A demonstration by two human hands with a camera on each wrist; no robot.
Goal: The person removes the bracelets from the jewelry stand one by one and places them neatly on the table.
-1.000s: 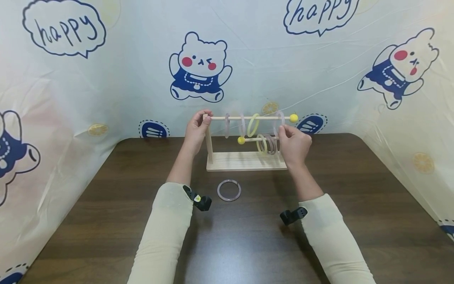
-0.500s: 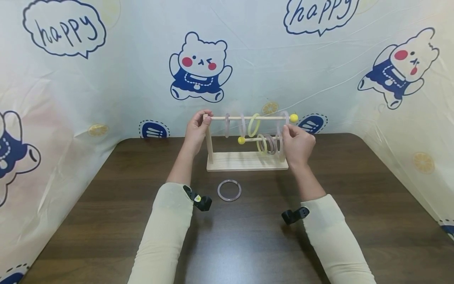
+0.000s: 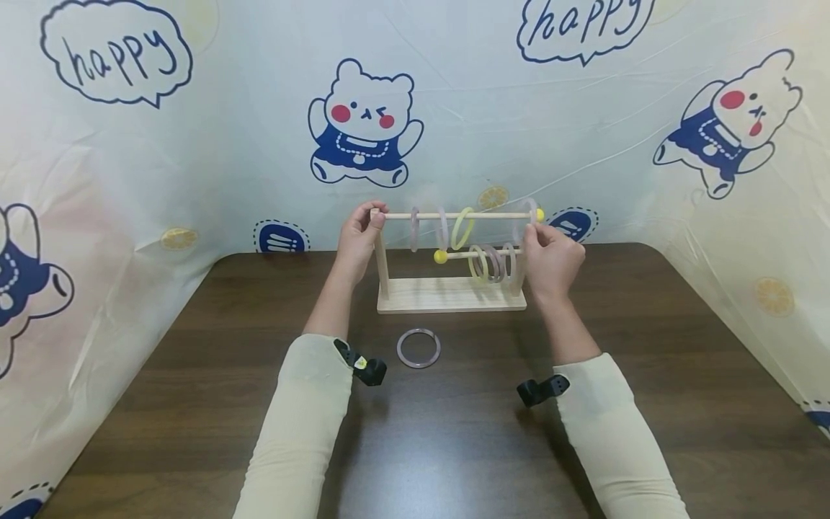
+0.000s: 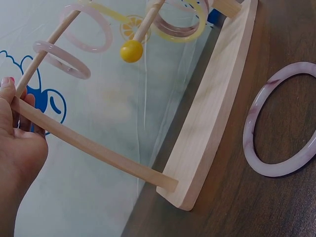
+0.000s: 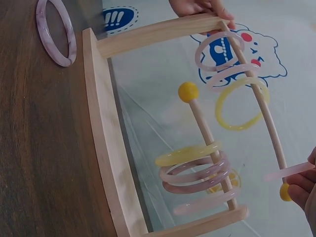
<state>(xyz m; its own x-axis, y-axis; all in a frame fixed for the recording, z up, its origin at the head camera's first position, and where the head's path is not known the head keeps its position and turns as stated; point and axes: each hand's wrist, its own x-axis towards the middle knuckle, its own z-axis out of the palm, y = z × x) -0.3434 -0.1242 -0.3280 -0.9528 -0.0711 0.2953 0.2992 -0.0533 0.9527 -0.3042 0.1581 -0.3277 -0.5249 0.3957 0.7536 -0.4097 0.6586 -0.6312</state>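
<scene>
My left hand (image 3: 355,241) grips the top of the left post of a wooden bangle stand (image 3: 447,296). At the right end of the upper rod, my right hand (image 3: 553,263) pinches a pale pink bangle (image 5: 289,171) beside the yellow end ball (image 5: 285,192). Two pale bangles and a yellow bangle (image 5: 222,118) hang farther left on that rod. The shorter lower rod, tipped with another yellow ball (image 3: 441,256), bears a yellow bangle (image 5: 185,155), purplish bangles and a pale pink bangle (image 5: 207,201). My right fingertips are partly hidden in the right wrist view.
A loose marbled lilac bangle (image 4: 250,123) lies flat on the dark wooden table (image 3: 447,447), in front of the stand. Behind the table hangs a printed cloth (image 3: 259,130) with bears and lettering. A black wrist camera (image 3: 543,390) is strapped to each sleeve.
My right hand has slid the pale pink bangle rightward along the upper rod, up to the end ball. The left hand keeps its grip on the post, and the loose bangle has stayed put.
</scene>
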